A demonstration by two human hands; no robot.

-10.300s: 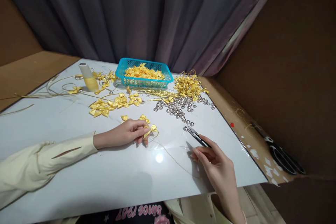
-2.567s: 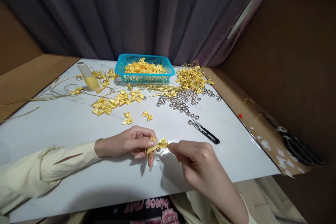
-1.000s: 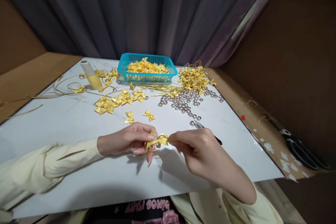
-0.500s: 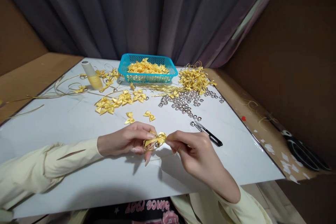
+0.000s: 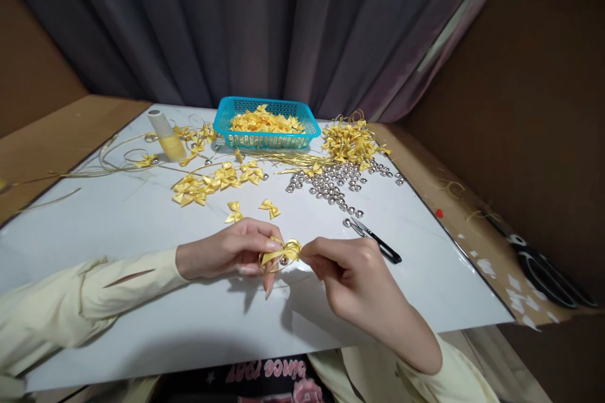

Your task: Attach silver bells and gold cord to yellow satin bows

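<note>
1. Since ten seconds ago, our right hand [image 5: 352, 277] left the snips [image 5: 375, 240] and joined the left hand [image 5: 231, 252].
2. Both pinch the yellow bow [image 5: 280, 254], mid-table; snips lie at two o'clock.

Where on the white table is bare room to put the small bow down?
Bare patches: the white tabletop left of the two loose yellow bows, and the strip right of the black thread snips. Crowded: around the silver beads and turquoise basket.
</note>
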